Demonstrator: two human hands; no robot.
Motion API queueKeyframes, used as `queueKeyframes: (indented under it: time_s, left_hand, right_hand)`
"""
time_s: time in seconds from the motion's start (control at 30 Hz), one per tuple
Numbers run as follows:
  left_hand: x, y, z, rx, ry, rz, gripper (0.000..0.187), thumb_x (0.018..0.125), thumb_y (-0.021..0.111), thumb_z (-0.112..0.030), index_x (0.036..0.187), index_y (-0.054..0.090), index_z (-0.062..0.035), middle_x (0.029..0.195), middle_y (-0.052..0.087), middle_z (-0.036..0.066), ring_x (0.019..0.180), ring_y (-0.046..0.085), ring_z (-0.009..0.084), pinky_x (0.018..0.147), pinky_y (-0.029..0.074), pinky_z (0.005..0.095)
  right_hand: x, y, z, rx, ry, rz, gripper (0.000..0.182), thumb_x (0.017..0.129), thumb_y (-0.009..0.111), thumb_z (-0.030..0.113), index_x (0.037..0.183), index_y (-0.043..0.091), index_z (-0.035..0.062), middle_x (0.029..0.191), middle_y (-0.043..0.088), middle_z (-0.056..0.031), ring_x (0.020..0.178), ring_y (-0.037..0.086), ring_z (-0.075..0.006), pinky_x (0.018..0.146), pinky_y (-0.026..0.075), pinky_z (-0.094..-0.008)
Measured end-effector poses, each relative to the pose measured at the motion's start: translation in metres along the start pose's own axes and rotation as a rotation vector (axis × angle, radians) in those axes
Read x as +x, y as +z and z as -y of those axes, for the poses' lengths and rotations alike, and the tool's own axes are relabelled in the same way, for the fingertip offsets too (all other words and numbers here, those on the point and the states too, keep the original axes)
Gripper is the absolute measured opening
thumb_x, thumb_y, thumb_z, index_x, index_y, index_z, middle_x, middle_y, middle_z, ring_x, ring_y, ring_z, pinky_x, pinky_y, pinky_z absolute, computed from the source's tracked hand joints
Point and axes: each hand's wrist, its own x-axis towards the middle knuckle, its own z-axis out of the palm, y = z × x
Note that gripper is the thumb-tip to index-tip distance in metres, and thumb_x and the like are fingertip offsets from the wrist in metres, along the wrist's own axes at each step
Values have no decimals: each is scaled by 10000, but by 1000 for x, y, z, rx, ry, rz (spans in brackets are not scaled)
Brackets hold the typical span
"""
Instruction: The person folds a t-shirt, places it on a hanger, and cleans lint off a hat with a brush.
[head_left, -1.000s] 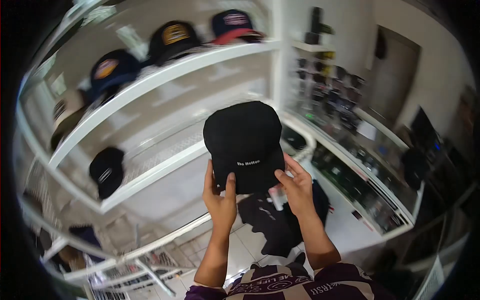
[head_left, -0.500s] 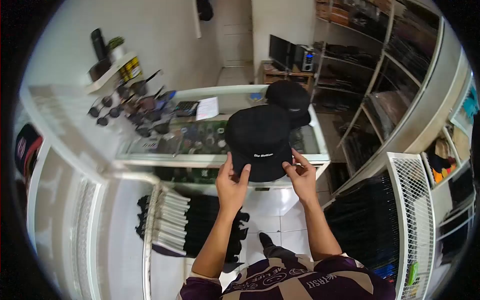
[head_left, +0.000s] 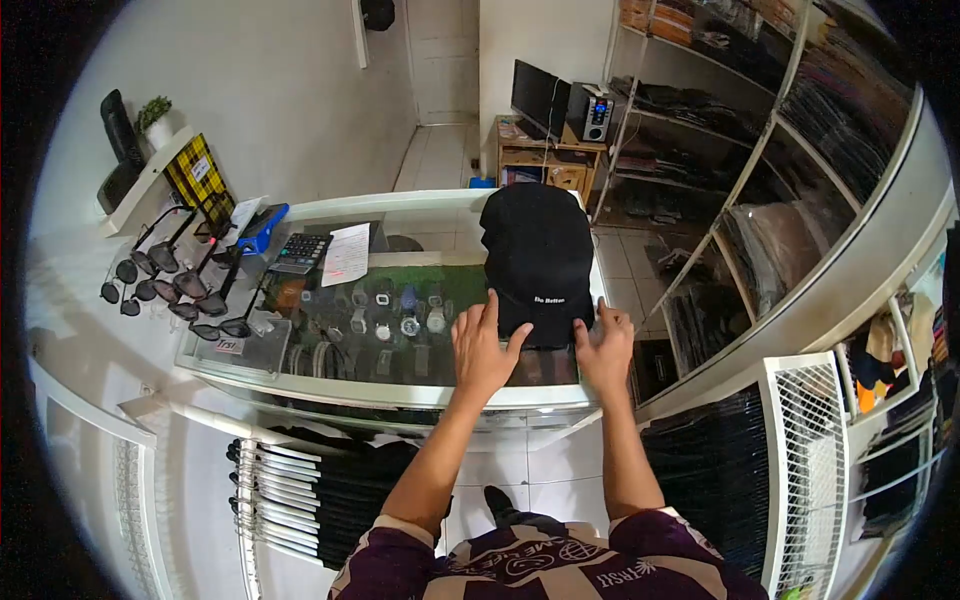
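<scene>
Black fabric cap with white lettering (head_left: 540,250), at right end of white-framed glass table (head_left: 415,392). Likely light, soft-crowned; grip by stiffer brim (head_left: 553,324). Left hand (head_left: 487,355) spread; right hand (head_left: 607,362) at brim, pinch unclear.

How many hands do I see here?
2: the left hand at the near left edge of the black cap, the right hand at its near right edge. No others show.

Over the white-framed glass counter (head_left: 350,387), a hand could pass between the white paper sheet (head_left: 347,253) and the black cloth cap (head_left: 540,245); farther left, dark-lensed sunglasses (head_left: 188,284) and a black calculator (head_left: 301,252) obstruct.
</scene>
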Motion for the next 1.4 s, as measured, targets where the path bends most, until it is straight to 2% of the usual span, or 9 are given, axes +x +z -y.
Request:
queueKeyframes:
  time_s: [0.03, 0.23, 0.53, 0.7, 0.8, 0.87, 0.93, 1.17, 1.4]
  left_hand:
    - [1, 2, -3, -16, -29, 15, 771, 913, 733, -528, 1416, 604, 42, 1290, 631, 198, 1249, 548, 353, 1078, 393, 472]
    - [2, -1, -4, -25, 42, 45, 727, 914, 732, -521, 1396, 629, 13, 1419, 606, 187, 1342, 508, 368, 1130, 343, 487]
    - [2, -1, -4, -37, 20, 26, 611, 905, 763, -407, 1356, 650, -10, 1389, 609, 181, 1333, 521, 348, 1138, 346, 484]
    - [-13, -13, 3, -375, -82, -77, 485, 934, 768, -215, 1345, 634, 5, 1329, 635, 238, 1199, 631, 410, 1041, 498, 445]
    - [-68, -63, -9, -451, -96, 74, 472, 932, 767, -194, 1332, 632, 17, 1311, 645, 244, 1261, 616, 398, 1084, 478, 433]
    - [-122, -98, -3, -442, -58, 134, 446, 958, 757, -164, 1344, 627, 16, 1315, 669, 216, 1202, 672, 318, 1046, 514, 404]
    - [-189, -126, 12, -750, -298, 170, 408, 991, 731, -127, 1362, 625, 6, 1274, 712, 164, 1114, 709, 219, 984, 550, 358]
    - [-362, -313, 49, -462, -771, -230, 339, 1027, 694, -135, 1326, 662, 22, 1101, 763, 115, 1012, 700, 136, 922, 551, 305]
    - [-531, -472, 21, 26, -790, -756, 290, 989, 725, -142, 1222, 723, 30, 1053, 774, 108, 964, 696, 153, 912, 542, 323]
  right_hand:
    - [1, -5, 19, 73, 63, -1, 539, 878, 780, 209, 1333, 665, -55, 1175, 635, -236, 1150, 579, -419, 1022, 455, -489]
    - [2, -5, 18, 108, 119, 9, 498, 887, 772, 202, 1311, 681, -41, 1195, 654, -233, 1160, 597, -394, 1039, 451, -469]
    - [3, -7, 24, 65, 134, 74, 497, 902, 753, 199, 1339, 679, -27, 1260, 630, -243, 1237, 551, -394, 1093, 400, -483]
    - [-4, -15, 38, -6, -70, -136, 413, 929, 737, 158, 1322, 697, 38, 1279, 591, -222, 1211, 563, -380, 1045, 421, -496]
    - [-36, -22, 72, 333, -112, -80, 332, 920, 717, 48, 1251, 728, 30, 1112, 644, -178, 1053, 634, -350, 924, 510, -430]
    - [-74, -21, 104, 409, -202, 15, 301, 912, 715, 45, 1211, 738, 23, 1067, 657, -168, 1016, 643, -337, 913, 520, -424]
    - [-120, -13, 144, 604, -178, 185, 288, 899, 720, 39, 1186, 744, 33, 1039, 668, -166, 979, 658, -316, 890, 534, -408]
    - [-272, -25, 312, 1002, -454, 772, 260, 887, 743, 28, 1146, 753, 55, 998, 675, -119, 861, 697, -271, 765, 560, -369]
    - [-426, -76, 470, 1323, -756, 1039, 214, 895, 746, 26, 1108, 758, 48, 939, 692, -98, 777, 703, -221, 682, 530, -308]
